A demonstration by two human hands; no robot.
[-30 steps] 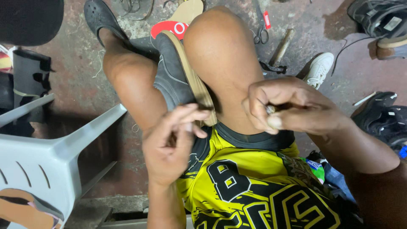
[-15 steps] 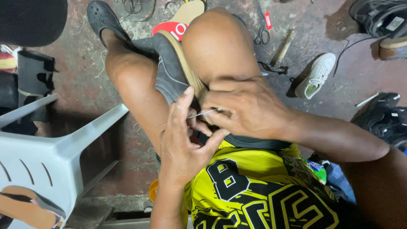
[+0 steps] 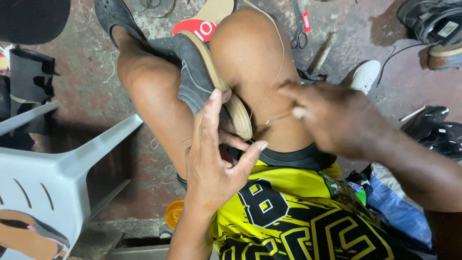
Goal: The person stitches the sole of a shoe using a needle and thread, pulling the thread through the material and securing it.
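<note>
A dark grey shoe with a tan sole (image 3: pixel 199 79) is wedged sole-up between my bare knees. My left hand (image 3: pixel 216 154) rests against the shoe's heel end, fingers spread, thumb near the sole's edge. My right hand (image 3: pixel 332 120), blurred by motion, is to the right of the shoe, fingers pinched on a thin needle or awl (image 3: pixel 279 118) with a pale thread (image 3: pixel 279 58) that loops up over my right knee. The needle's tip points toward the sole's edge.
A grey plastic chair (image 3: pixel 53 168) stands at the left. On the stained concrete floor lie scissors (image 3: pixel 299 33), a white shoe (image 3: pixel 363 74), dark shoes (image 3: pixel 430 21) at the top right, a red-and-tan insole (image 3: pixel 207 19) and an orange spool (image 3: pixel 174 213).
My right hand has pulled away to the right from the shoe's heel, drawing the needle and thread out. My left hand has opened its fingers against the shoe.
</note>
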